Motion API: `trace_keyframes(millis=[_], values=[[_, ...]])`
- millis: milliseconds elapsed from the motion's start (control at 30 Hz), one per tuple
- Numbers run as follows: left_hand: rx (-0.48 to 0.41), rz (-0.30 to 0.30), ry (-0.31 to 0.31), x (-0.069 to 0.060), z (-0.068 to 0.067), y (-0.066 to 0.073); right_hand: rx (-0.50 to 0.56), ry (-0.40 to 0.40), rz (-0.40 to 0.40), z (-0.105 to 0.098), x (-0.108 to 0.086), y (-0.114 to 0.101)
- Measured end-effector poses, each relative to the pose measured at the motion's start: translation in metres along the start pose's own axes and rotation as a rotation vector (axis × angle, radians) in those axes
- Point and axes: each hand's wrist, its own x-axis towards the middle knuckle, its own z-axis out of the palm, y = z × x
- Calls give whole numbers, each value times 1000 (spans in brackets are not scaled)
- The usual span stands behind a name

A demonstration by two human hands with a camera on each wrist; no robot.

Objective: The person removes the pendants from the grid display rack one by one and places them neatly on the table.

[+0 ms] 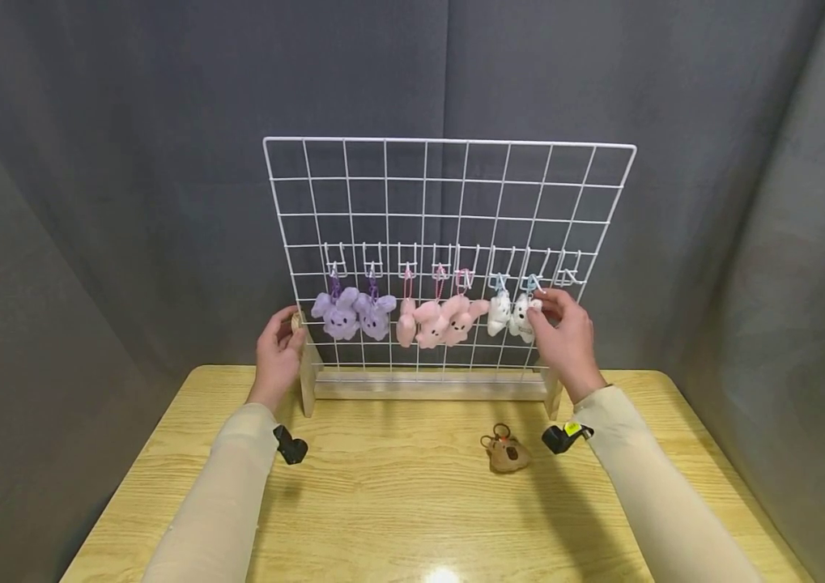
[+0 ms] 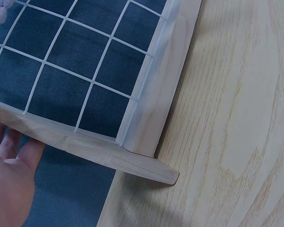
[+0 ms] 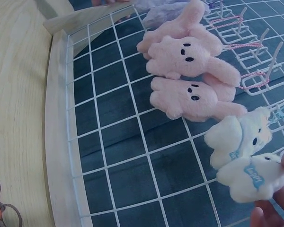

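A white wire grid rack (image 1: 444,219) stands upright in a wooden base, with plush keychains hung on its hooks. My left hand (image 1: 279,356) grips the rack's wooden side post (image 2: 92,151), fingers curled behind it. At the rack's right side, my right hand (image 1: 567,336) pinches a white plush keychain (image 3: 253,178) with a blue strap; its blue cord is at a hook. Beside it hangs another white plush keychain (image 1: 499,313). Three pink plush keychains (image 1: 459,317) hang in the middle, and two purple plush keychains (image 1: 339,314) at the left.
A brown plush keychain (image 1: 508,457) with metal rings lies on the wooden table (image 1: 383,502), in front of the rack's right half. At the far right of the hook row is a bare hook (image 1: 567,277). Grey curtains (image 1: 164,162) stand behind and at both sides.
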Motion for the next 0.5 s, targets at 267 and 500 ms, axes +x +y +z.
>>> trace_keyframes(millis=[267,500], values=[[7,9,1,6,-1,-16,118,-6,14,0,2,0],[15,9,7,7,-1,-17,172,10,-17,1,3,-1]])
